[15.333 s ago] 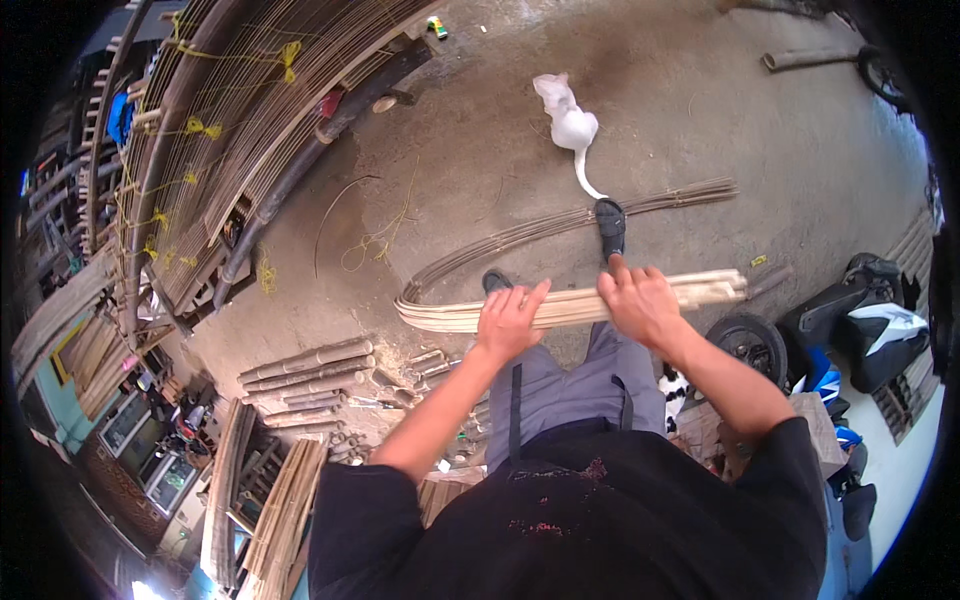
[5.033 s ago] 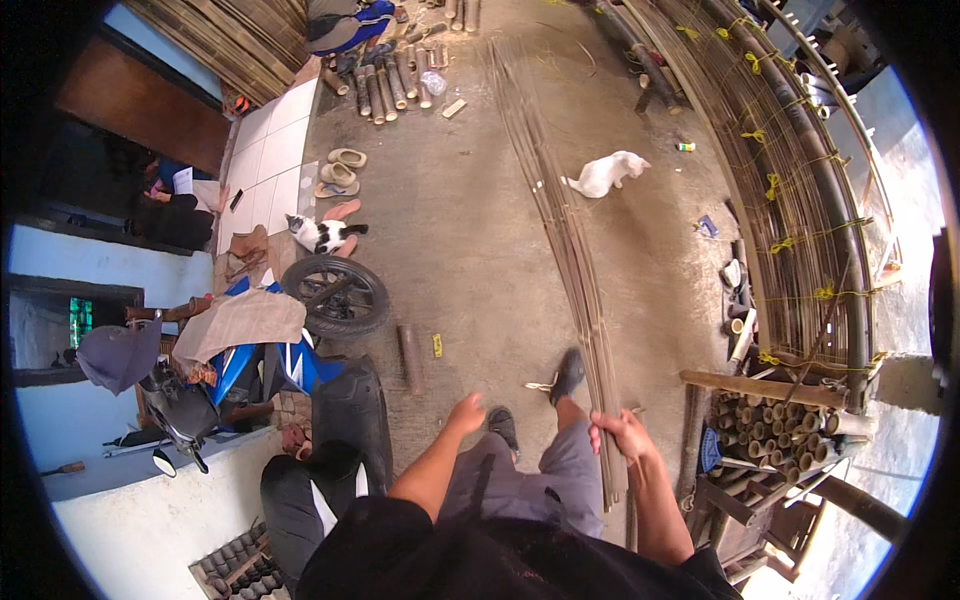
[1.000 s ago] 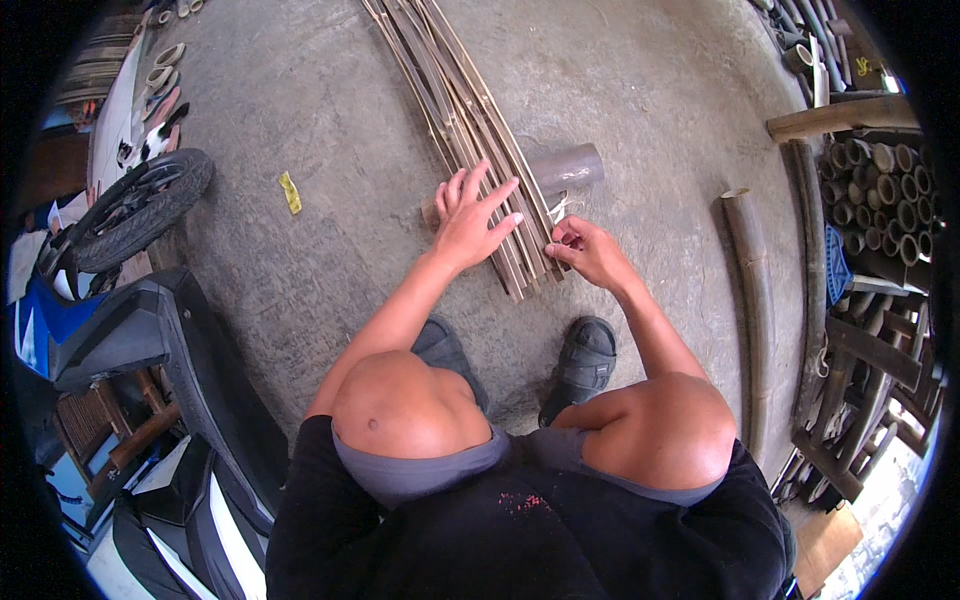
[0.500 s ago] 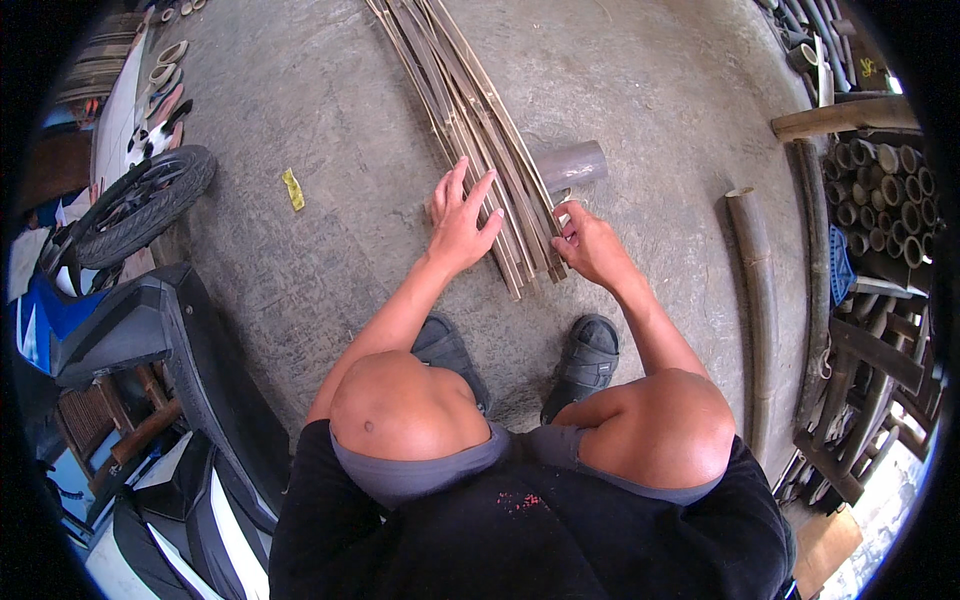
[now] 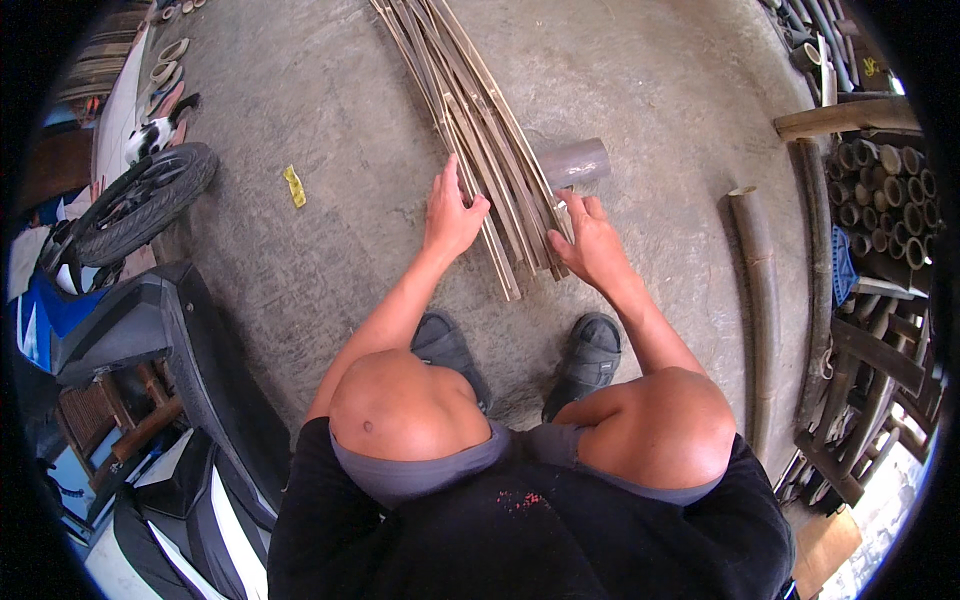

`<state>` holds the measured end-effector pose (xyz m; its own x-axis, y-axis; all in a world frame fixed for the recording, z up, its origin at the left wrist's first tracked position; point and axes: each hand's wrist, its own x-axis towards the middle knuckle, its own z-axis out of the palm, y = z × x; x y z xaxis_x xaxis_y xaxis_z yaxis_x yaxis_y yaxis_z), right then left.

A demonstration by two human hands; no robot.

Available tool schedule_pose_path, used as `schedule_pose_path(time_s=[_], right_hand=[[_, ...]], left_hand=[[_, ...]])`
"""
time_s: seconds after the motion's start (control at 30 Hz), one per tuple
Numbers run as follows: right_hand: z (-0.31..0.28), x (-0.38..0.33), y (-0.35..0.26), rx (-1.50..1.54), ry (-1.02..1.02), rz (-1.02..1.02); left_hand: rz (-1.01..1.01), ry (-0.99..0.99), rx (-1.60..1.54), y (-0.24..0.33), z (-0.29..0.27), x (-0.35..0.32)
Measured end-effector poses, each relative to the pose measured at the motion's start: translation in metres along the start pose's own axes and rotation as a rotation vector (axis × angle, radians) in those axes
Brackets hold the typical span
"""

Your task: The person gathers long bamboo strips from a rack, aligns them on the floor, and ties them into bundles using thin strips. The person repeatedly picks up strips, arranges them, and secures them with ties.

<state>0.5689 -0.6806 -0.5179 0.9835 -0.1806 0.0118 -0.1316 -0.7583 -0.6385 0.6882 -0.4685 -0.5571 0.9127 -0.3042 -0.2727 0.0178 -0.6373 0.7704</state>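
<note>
A bundle of long, thin bamboo-like strips (image 5: 480, 110) runs from the top edge of the head view down to loose, uneven ends before my feet. Along its left side my left hand (image 5: 455, 218) rests, fingers stretched forward and thumb apart. My right hand (image 5: 592, 240) is at the right edge near the strip ends, its thumb and fingers spread and touching the outer strips. Neither hand is wrapped round the bundle. Just right of the strips, a short grey cylinder (image 5: 578, 162) lies on the floor; its left end is hidden by the bundle.
Dark sandals (image 5: 583, 365) are on my feet on the concrete floor. A parked motorbike (image 5: 190, 340) stands at left, with a black-and-white cat (image 5: 152, 138) beyond its wheel. A yellow wrapper (image 5: 294, 187) lies left. At right are a long bamboo pole (image 5: 755, 300) and stacked bamboo tubes (image 5: 890, 200).
My left hand has slid outward from on top of the strips to their left side. My right fingers have spread. The strips have shifted slightly, and the cat's visible pose has changed.
</note>
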Motion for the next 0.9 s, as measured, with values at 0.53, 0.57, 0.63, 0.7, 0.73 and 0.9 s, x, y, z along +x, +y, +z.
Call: schedule_pose_path(time_s=[0.53,0.57,0.63,0.7,0.73,0.9], right_hand=[[0.007,0.0,-0.025,-0.126,-0.292,0.109],[0.003,0.002,-0.024,-0.02,-0.307,0.145],[-0.002,0.002,-0.014,0.139,-0.338,0.237],[-0.004,0.004,-0.008,0.255,-0.371,0.321],[-0.003,0.004,-0.005,0.291,-0.418,0.327],[-0.005,0.005,-0.013,0.806,-0.595,0.411]], left_hand=[[-0.079,0.106,-0.344,-0.01,0.007,0.004],[-0.114,0.082,-0.437,-0.014,0.007,0.003],[-0.186,0.011,-0.628,0.004,0.003,-0.002],[-0.219,-0.062,-0.724,0.01,-0.001,-0.001],[-0.234,-0.099,-0.772,0.012,-0.003,0.0],[-0.349,-0.23,-0.969,0.027,-0.004,-0.001]])
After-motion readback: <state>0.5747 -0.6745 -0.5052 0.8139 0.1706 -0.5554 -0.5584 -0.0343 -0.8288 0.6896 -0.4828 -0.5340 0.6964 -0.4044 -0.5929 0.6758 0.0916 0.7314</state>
